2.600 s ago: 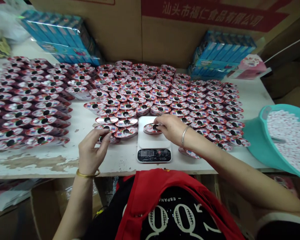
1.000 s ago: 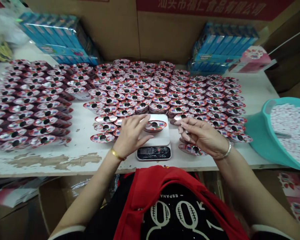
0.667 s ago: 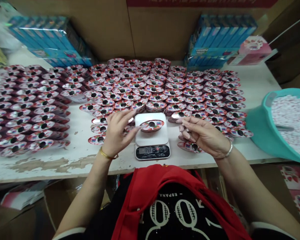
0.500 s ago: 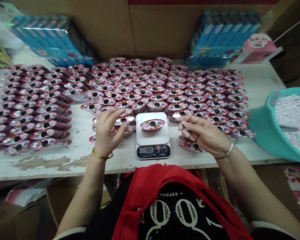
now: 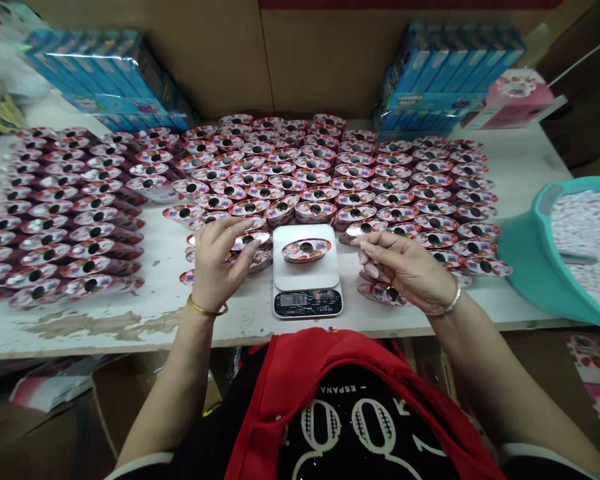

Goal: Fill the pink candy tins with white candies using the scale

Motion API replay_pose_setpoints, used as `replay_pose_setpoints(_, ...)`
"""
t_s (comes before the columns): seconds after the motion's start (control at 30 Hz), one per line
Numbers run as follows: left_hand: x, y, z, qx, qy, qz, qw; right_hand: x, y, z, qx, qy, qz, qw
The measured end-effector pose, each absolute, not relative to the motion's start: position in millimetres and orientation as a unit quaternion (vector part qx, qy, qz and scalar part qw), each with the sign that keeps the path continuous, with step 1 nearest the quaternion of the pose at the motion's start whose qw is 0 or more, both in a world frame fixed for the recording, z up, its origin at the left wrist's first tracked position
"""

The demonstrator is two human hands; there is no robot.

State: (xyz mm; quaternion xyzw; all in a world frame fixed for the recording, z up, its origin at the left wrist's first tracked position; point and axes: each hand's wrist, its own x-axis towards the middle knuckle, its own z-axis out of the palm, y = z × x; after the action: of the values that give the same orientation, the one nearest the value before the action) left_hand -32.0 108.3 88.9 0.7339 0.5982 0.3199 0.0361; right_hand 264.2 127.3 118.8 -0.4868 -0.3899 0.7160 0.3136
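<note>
On the scale (image 5: 305, 277) sat an oval carton (image 5: 307, 257); my left hand (image 5: 217, 267) was wide, whether my right hand (image 5: 407, 272) gripped anything I couldn't tell.

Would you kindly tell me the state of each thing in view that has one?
Scale: on, digits showing.
Oval box on the scale: upright, untouched, top hole uncovered.
Left hand: open, fingers apart.
Right hand: fingers drawn together; whether they hold anything is unclear.
Teal basin: holding a heap of small white pieces.
Other oval boxes: standing close together in rows.
Blue packs: wrapped in clear film.
</note>
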Motion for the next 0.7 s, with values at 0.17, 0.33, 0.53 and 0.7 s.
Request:
replay_pose_setpoints(0.17,-27,110,85,0.751,0.569,0.333,0.043,237,133,116,-0.479,-0.455,0.693,0.291)
replay_pose_setpoints(0.33,-22,112,85,0.767,0.549,0.326,0.066,207,145,104,-0.474,-0.602,0.579,0.279)
replay_pose_setpoints(0.53,11,112,80,0.84,0.489,0.214,0.097,215,140,119,-0.496,-0.543,0.607,0.302)
replay_pose_setpoints(0.7,2,125,97,0.855,0.479,0.181,0.086,234,128,127,-0.537,-0.451,0.664,0.261)
